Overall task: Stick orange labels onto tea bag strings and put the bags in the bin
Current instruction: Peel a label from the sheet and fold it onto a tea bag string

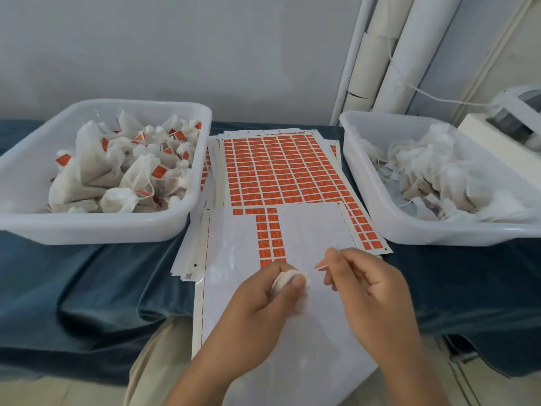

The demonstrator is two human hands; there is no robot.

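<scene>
Left hand [257, 306] pinches a tea bag [281, 282]; right hand [369, 288] pinches an orange label [321, 266] just beside it, not yet stuck. Beyond the left hand, the bin [96, 230] holds many labelled bags [131, 168]; beyond the right, a tub [409, 230] of unlabelled bags [439, 177] waits.

The left hand [257, 303] covers most of a tea bag [288, 281], leaving only a white fold showing between fingers and thumb. The label [322, 265] pinched in the right hand [369, 288] is seen edge-on, a thin orange sliver. Print on the label sheets [281, 171] is too small to read. The right bin [409, 227] and a white machine [509, 121] run off the right edge. The left bin [87, 230] is clipped at the left.
</scene>
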